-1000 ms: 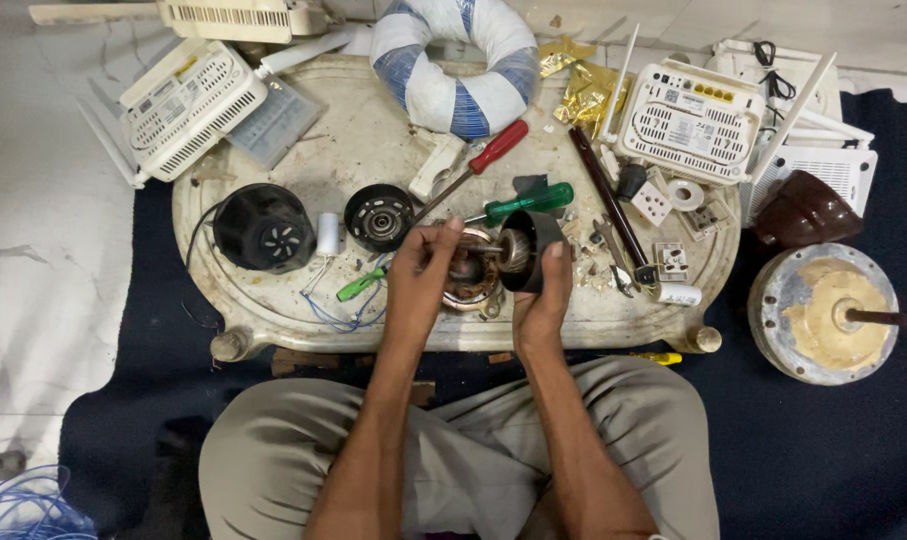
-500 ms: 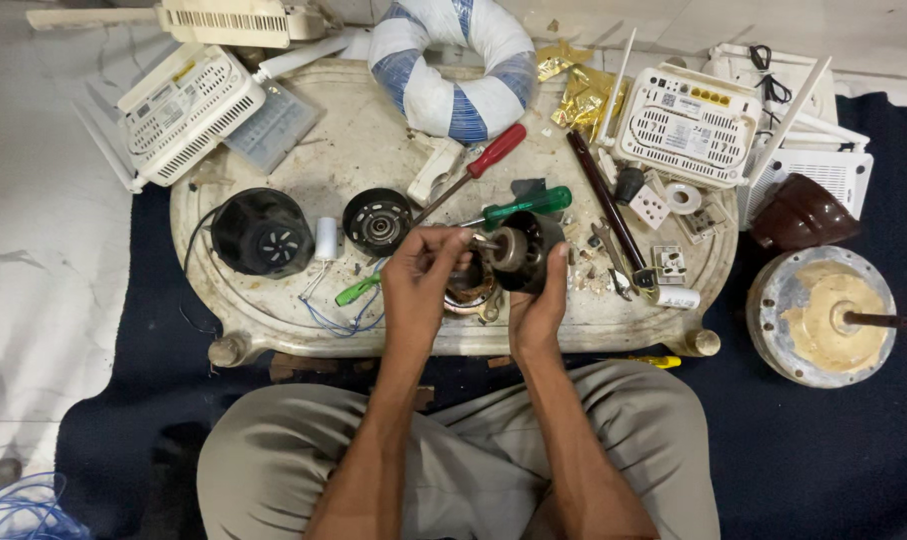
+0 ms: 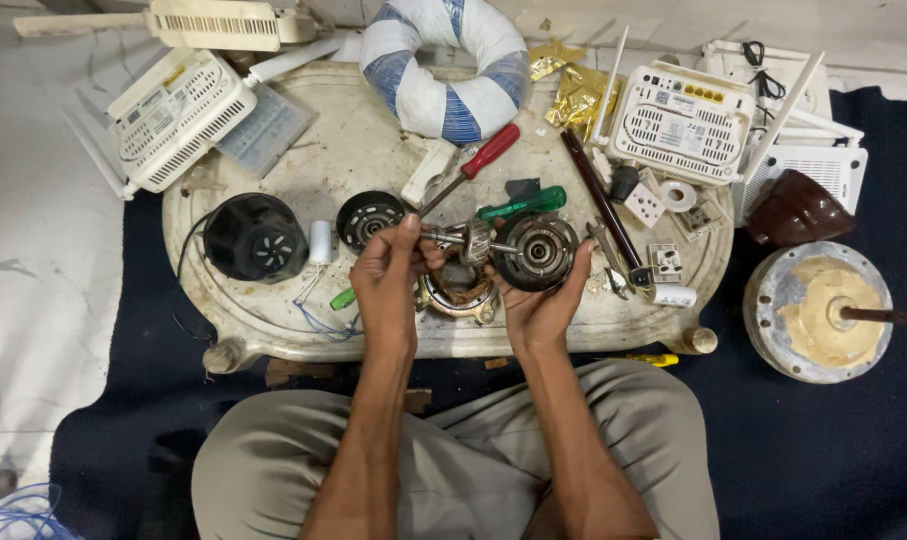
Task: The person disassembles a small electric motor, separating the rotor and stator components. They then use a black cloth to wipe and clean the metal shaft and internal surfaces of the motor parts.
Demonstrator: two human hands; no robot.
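Head view, rotor shaft (image 3: pixel 463 240) between left hand (image 3: pixel 388 275), right hand (image 3: pixel 538 300)

I sit on a dark blue mat (image 3: pixel 833 450) spread over a pale tiled floor (image 3: pixel 23 300). Before me stands a low, worn cream table (image 3: pixel 273 320) with rounded corners and stubby feet. Blue cable (image 3: pixel 13 510) coils at the floor's edge. The light is even, probably from overhead.

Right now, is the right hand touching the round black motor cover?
Touching. The head view shows the right hand cupping the round black motor cover from below, its fingers wrapped against the rim, while the left hand grips the metal shaft.
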